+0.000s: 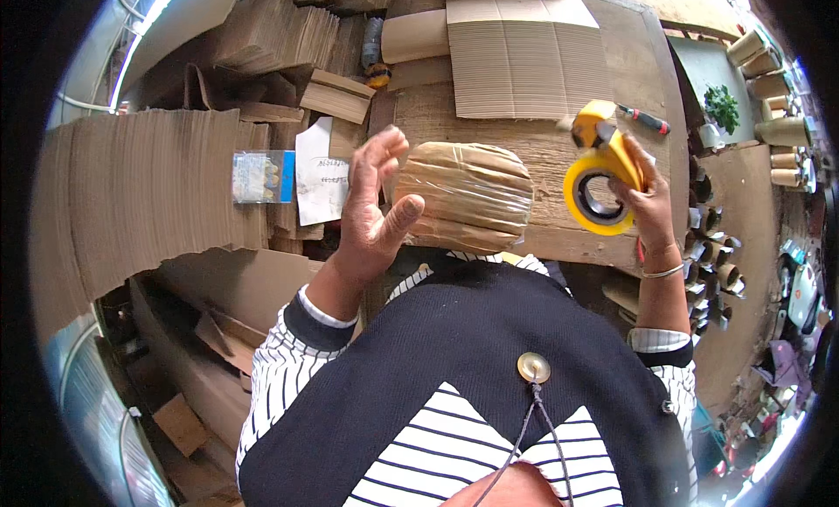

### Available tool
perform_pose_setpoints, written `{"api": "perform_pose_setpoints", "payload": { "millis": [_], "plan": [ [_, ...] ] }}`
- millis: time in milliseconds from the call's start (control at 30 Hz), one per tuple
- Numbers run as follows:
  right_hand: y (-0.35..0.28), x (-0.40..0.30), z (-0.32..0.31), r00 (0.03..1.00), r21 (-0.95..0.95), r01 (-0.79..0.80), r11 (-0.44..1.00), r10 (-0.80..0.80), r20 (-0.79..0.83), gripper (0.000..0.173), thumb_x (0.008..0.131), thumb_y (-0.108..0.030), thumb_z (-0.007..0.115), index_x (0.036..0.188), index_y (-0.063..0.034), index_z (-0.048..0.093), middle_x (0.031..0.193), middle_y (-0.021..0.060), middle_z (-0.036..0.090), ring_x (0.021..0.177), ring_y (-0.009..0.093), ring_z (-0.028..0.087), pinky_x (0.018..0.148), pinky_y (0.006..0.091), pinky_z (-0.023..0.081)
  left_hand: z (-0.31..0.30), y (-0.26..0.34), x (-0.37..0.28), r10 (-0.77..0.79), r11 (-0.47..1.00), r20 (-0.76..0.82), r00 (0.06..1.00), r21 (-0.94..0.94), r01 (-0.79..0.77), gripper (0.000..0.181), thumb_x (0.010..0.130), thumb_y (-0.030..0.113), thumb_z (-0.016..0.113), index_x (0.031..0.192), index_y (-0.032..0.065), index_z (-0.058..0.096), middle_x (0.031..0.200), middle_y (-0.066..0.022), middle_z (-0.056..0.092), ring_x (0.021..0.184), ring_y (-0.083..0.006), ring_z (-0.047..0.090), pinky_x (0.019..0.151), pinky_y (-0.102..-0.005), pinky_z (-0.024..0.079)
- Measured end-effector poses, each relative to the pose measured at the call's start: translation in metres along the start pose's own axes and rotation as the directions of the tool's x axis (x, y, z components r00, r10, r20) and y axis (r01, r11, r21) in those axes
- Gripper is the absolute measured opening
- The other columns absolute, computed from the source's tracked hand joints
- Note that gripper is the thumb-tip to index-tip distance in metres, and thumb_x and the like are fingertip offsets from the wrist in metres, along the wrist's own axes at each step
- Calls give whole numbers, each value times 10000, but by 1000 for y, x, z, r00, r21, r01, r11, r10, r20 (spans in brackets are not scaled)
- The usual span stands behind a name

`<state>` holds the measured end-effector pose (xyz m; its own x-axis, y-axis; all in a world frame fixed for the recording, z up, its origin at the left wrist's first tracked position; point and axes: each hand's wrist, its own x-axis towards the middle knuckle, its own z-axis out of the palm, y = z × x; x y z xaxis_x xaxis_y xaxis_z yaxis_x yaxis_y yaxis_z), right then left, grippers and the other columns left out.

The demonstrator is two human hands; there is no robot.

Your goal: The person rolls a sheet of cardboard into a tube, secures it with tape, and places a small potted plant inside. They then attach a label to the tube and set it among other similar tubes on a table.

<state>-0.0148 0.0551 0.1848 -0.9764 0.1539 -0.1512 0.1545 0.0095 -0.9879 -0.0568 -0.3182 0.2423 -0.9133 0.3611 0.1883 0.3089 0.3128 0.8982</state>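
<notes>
On the wooden table in front of me sits a rounded parcel [468, 195], wrapped in brown cardboard with clear tape running across it. My left hand [377, 209] is raised at the parcel's left side, fingers apart and holding nothing; whether it touches the parcel I cannot tell. To the right of the parcel, my right hand [645, 192] grips a yellow tape dispenser [616, 146]. A roll of tape [577, 209] with a yellow rim sits in the dispenser. Behind the dispenser lies a utility knife [645, 119] with a dark and red handle.
Corrugated cardboard sheets [531, 68] lie on the table [419, 110] at the back. Tall cardboard stacks [151, 199] stand on the left, near a blue-edged plastic packet [262, 176] and a paper [318, 199] with writing. Several cardboard tubes [711, 264] stand at right, below a potted plant [721, 107].
</notes>
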Motion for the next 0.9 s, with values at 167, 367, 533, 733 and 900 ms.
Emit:
{"api": "perform_pose_setpoints", "payload": {
  "millis": [167, 367, 533, 733, 900],
  "plan": [
    [-65, 13, 20, 962, 41, 269, 962, -270, 30, 701, 740, 41, 716, 1384, -2, 442, 1397, 143, 474, 1247, 209, 494, 1046, 323, 408, 7, -4, -6, -34, 987, 54, 998, -153, 42, 732, 884, 527, 583, 1387, 35, 383, 1311, -171, 439, 1223, -246, 459, 1022, -385, 389],
    [-113, 23, 30, 776, -320, 631, 707, -580, 249, 710, 666, -45, 802, 1303, 51, 505, 1325, 202, 534, 1225, 283, 526, 1036, 377, 419, -27, 33, 32, -16, 999, -131, 991, -30, 13, 445, 994, 375, 459, 1236, 17, 564, 1092, -73, 621, 1000, -149, 579, 888, -269, 446],
    [-168, 52, 46, 373, -277, 926, 255, -724, 580, 675, 602, -66, 800, 1241, 1, 592, 900, 143, 632, 757, 236, 629, 654, 316, 498, -9, 91, 65, -238, 662, 163, 958, -695, 282, 541, 925, 513, 536, 1139, 22, 612, 983, -52, 649, 876, -92, 610, 750, -238, 508],
    [-173, 86, 47, 162, 11, 972, 236, -703, 692, 682, 572, -103, 791, 1232, -74, 622, 783, 83, 586, 682, 235, 591, 609, 334, 481, 23, 109, 47, -286, 664, -56, 957, -731, 156, 176, 903, 229, 656, 952, 60, 636, 783, -6, 614, 650, -85, 572, 598, -212, 480],
    [-144, 113, 1, 245, -28, 930, 366, -561, 790, 651, 600, -110, 781, 1225, -39, 614, 838, 108, 610, 715, 246, 602, 660, 332, 492, 3, 116, 1, -416, 825, -407, 813, -545, 149, 73, 899, 127, 634, 889, 61, 607, 717, 27, 515, 599, -58, 433, 540, -194, 355]
  ]
}}
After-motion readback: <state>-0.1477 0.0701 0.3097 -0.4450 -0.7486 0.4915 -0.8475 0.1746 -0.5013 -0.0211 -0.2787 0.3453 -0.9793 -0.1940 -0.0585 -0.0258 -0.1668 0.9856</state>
